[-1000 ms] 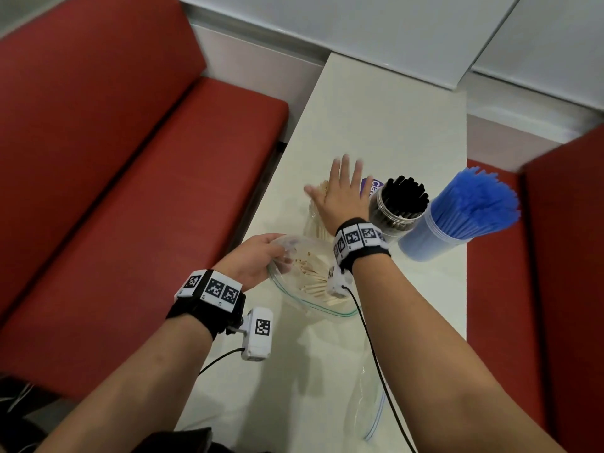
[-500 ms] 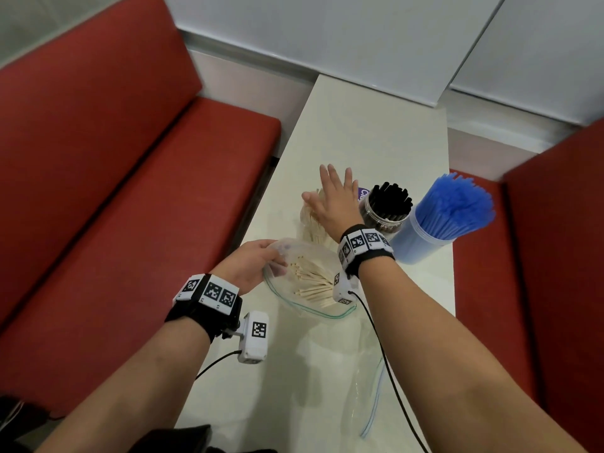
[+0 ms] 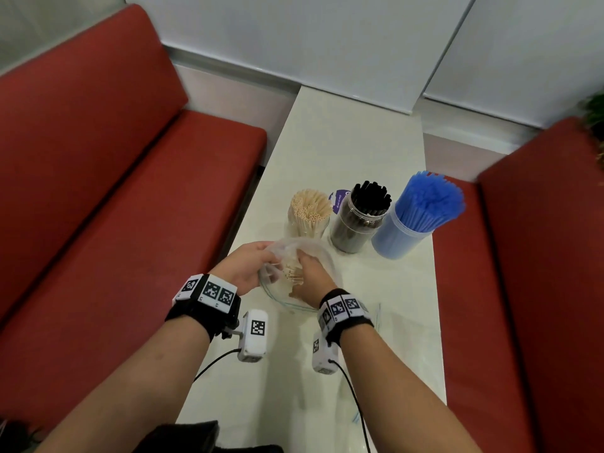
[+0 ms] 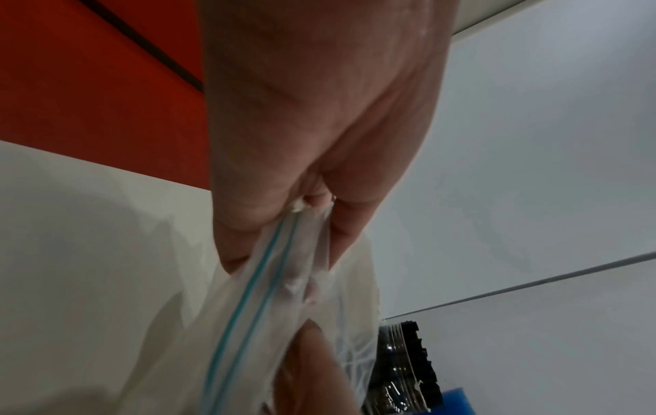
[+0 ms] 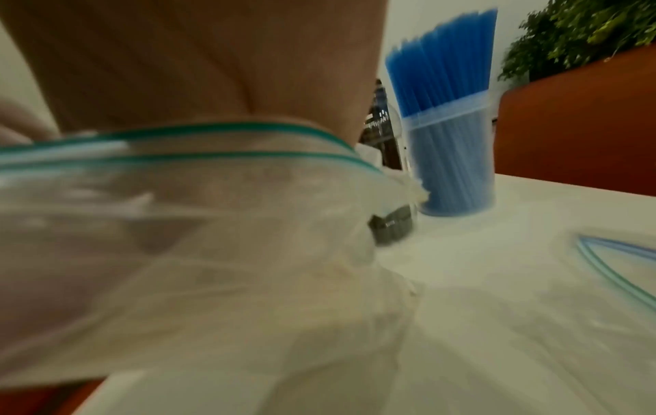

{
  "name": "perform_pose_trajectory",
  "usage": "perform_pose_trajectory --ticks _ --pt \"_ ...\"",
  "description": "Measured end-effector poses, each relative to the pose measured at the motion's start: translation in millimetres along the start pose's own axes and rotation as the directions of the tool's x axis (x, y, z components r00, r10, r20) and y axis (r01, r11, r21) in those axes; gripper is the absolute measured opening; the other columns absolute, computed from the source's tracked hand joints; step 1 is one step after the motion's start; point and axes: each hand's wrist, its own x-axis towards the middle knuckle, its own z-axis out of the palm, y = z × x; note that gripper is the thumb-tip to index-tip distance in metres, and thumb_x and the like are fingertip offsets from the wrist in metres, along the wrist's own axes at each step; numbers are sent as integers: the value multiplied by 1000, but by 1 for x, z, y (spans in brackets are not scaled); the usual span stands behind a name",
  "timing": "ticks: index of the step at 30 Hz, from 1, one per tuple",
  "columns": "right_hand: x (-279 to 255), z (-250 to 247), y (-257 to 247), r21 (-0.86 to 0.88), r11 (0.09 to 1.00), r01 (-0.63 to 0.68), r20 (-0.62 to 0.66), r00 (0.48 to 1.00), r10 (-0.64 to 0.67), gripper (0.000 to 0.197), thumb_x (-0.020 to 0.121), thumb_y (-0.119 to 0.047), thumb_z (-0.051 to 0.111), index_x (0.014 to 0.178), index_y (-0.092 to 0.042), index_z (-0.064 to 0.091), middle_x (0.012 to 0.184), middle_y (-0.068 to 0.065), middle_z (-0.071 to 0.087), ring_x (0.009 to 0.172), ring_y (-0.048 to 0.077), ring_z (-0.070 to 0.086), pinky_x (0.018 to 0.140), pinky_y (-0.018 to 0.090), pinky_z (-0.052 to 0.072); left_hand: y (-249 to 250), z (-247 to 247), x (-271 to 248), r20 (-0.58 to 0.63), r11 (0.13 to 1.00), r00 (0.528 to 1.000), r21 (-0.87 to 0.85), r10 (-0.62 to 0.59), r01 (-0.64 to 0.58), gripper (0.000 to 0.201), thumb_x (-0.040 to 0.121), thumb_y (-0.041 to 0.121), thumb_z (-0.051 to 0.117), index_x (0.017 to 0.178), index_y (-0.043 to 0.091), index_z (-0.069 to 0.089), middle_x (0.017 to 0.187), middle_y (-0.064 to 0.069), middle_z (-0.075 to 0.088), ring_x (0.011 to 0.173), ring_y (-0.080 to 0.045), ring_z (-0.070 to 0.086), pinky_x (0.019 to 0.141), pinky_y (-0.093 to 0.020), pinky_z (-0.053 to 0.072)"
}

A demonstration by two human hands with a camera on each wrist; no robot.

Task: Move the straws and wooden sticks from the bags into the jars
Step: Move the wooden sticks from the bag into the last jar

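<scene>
A clear zip bag (image 3: 322, 256) with beige wooden sticks (image 3: 292, 274) lies on the white table (image 3: 346, 148) in front of three jars. My left hand (image 3: 248, 266) pinches the bag's rim (image 4: 262, 269) and holds it open. Inside the bag, my right hand (image 3: 310, 276) has its fingers curled round the stick bundle; through the plastic (image 5: 177, 224) they show only as a blur. Behind the bag stand a jar of beige sticks (image 3: 309, 214), a jar of black straws (image 3: 359, 220) and a tub of blue straws (image 3: 415, 220).
A second flat zip bag (image 3: 376, 317) lies on the table to the right of my right wrist. Red bench seats (image 3: 114, 207) flank the table on both sides. A plant (image 5: 585, 31) stands behind the right bench. The far half of the table is bare.
My right hand has come back from above the beige-stick jar and gone down into the bag. The left hand still holds the bag's rim. The head view has tilted up.
</scene>
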Motion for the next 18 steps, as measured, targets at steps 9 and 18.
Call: perform_pose_trajectory --ticks 9,18 --pt "-7 18 18 -64 994 -94 -64 994 90 63 83 -6 72 140 -15 49 141 14 45 129 35 42 108 43 41 -3 -3 -9 10 999 1000 49 8 -9 32 96 -11 55 124 2 63 94 -19 60 77 -22 56 55 -27 55" --pt "-30 16 18 211 977 29 -134 991 0 26 93 4 44 110 -7 61 93 10 63 71 24 63 55 27 54 -3 -6 -14 11 999 999 -17 30 -30 32 95 -13 54 122 1 64 91 -18 64 66 -18 61 56 -27 54"
